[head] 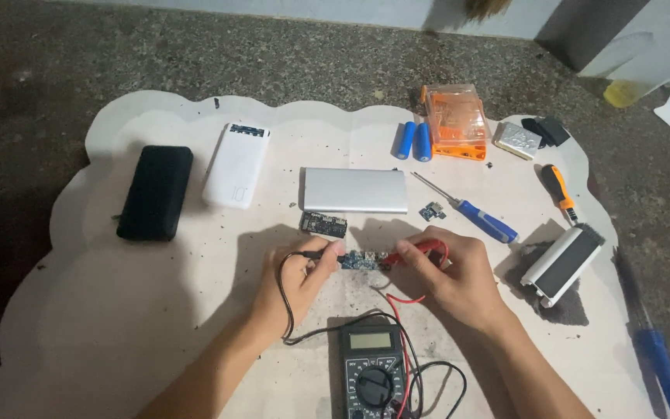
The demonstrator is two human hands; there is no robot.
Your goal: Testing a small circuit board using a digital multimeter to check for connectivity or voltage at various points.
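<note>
left hand (302,273): pinching the black probe (313,254)
right hand (451,275): gripping the red probe (420,250)
board (362,260): small blue circuit board between both hands, 12 o'clock of the multimeter (371,372)
step: looks like probing contacts; next needs steady tips

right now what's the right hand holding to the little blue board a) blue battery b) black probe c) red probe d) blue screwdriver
c, the right hand pinches the red probe with its tip on the board, while the left hand holds the black probe; the blue screwdriver lies untouched on the mat.
</note>
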